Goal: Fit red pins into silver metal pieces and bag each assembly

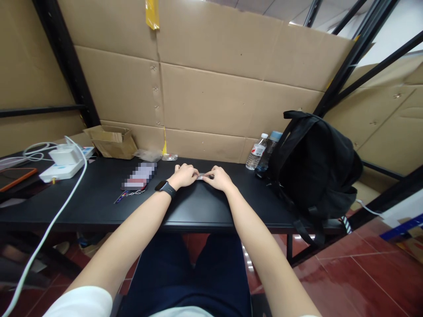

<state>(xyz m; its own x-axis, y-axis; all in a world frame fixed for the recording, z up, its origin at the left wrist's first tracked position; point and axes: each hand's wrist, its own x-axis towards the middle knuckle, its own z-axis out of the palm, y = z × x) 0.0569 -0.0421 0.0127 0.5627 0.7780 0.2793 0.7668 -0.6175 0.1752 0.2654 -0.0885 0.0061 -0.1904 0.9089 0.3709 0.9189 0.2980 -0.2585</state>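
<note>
Between my two hands, low over the black table (198, 211), is a small, clear, shiny piece (200, 176) that looks like a plastic packet; its kind is too small to make out. My left hand (185, 175), with a dark watch (165, 188) on the wrist, pinches its left end. At the right end, the thumb and fingers of my right hand (218, 178) are closed on it. Fingers cover most of the piece. Left of my left hand lies a blurred-out flat item (139, 176) with a chain and keys (127, 195).
A black backpack (317, 163) stands at the right, beside two bottles (256, 152). Behind are an open cardboard box (114, 141), clear plastic bags (148, 155) and a cardboard wall (211, 97). A power strip (62, 167) and white cable (62, 209) are at left.
</note>
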